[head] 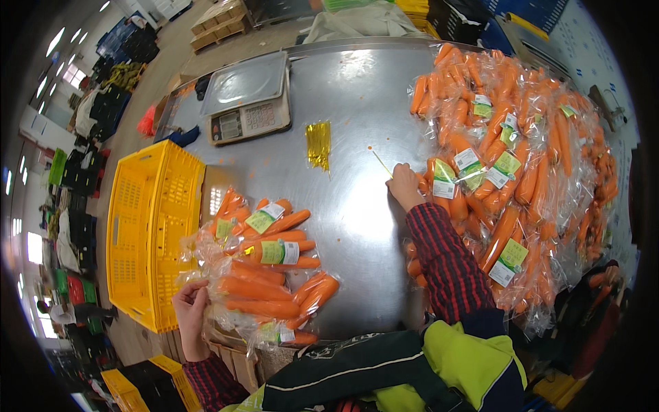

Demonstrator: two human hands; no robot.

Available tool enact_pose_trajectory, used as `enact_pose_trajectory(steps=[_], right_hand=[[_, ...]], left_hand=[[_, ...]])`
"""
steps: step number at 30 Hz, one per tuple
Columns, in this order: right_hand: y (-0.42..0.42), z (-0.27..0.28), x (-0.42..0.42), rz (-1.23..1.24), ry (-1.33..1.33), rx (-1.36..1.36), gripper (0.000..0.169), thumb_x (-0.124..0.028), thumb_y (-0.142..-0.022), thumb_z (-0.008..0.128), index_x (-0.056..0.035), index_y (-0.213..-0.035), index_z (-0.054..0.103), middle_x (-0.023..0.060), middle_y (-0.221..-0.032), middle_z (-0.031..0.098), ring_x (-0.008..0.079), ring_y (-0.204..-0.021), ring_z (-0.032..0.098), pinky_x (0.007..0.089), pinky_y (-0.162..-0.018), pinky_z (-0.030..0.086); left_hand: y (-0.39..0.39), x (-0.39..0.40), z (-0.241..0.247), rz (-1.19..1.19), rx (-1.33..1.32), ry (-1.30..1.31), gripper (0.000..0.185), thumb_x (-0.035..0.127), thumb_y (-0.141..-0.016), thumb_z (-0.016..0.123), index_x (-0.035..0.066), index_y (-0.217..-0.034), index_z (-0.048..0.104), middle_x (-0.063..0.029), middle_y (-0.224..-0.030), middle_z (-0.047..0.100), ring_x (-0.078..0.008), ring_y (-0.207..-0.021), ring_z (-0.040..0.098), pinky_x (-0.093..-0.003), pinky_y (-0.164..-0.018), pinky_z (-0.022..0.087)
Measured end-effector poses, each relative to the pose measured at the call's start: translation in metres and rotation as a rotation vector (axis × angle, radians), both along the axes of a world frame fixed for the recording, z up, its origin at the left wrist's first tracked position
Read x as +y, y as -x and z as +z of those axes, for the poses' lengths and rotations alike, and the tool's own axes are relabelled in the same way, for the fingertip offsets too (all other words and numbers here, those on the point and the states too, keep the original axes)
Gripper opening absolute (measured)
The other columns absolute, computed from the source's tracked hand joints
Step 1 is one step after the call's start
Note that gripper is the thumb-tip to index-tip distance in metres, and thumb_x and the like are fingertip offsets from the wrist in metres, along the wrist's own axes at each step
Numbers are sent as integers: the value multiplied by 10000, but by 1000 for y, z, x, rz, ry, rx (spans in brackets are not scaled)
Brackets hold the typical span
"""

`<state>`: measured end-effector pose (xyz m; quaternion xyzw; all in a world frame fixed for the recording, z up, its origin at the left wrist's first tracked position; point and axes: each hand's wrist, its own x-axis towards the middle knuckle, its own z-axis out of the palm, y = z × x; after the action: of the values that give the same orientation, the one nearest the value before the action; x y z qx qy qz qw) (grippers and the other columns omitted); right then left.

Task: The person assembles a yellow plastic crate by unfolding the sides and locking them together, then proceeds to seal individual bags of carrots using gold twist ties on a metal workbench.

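Note:
My right hand [405, 185] pinches one thin gold twist tie [382, 164] over the steel table [355, 216], beside the big pile of bagged carrots. With fingers and thumb together, my left hand [191, 308] is at the gathered plastic end of a clear bag of carrots [257, 293] near the table's front left. Other labelled carrot bags [278, 252] lie just beyond it, their loose plastic ends towards the crate. A bundle of gold twist ties [318, 144] rests at mid-table.
A yellow plastic crate [154, 237] stands at the left table edge. Behind it is a weighing scale [249, 103] with a steel pan. Bagged carrots [504, 170] heap up along the right. Another person's hand [611, 273] shows at the far right.

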<state>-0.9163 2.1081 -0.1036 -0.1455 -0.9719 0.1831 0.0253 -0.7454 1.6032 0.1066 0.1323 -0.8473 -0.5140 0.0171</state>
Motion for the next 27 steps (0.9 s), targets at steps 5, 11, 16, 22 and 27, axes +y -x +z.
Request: enact_pose_trajectory(steps=[5,11,16,22,27], right_hand=[[1,-24,-4,73,10,-27,119,-42,-787,551,-16,-812,664,209,-843,663,378,-790,669,482,-713,532],[-58,-5,8,74,423,318,100,-82,-816,615,13,-832,591,174,-782,640,298,-724,650,381,-656,518],[-84,22,39,-60,693,354,171,-144,-777,719,-23,-835,613,119,-839,664,280,-754,659,371,-667,517],[-38,-7,5,45,223,220,240,-238,-790,686,-13,-854,631,167,-937,620,341,-826,627,413,-747,514],[2,-31,-23,-22,131,95,129,-99,-831,566,-34,-773,660,200,-858,644,356,-804,657,452,-704,532]], left_hand=[[0,6,-46,-60,345,1236,392,97,-878,594,-45,-1240,541,-205,-1170,574,-301,-1007,584,-404,-843,452],[-53,119,-57,-484,381,932,713,419,-826,678,70,-1397,429,-254,-1492,279,-482,-1392,208,-611,-1093,203],[-82,126,-98,-763,254,1011,810,499,-731,747,75,-1361,464,-228,-1486,277,-508,-1385,185,-661,-1068,204],[-81,98,-124,-724,408,1091,758,535,-712,756,107,-1300,539,-143,-1462,337,-471,-1355,263,-652,-1059,246],[-88,83,-126,-663,328,1042,770,512,-629,810,178,-1278,563,-169,-1450,325,-508,-1353,221,-670,-1044,243]])
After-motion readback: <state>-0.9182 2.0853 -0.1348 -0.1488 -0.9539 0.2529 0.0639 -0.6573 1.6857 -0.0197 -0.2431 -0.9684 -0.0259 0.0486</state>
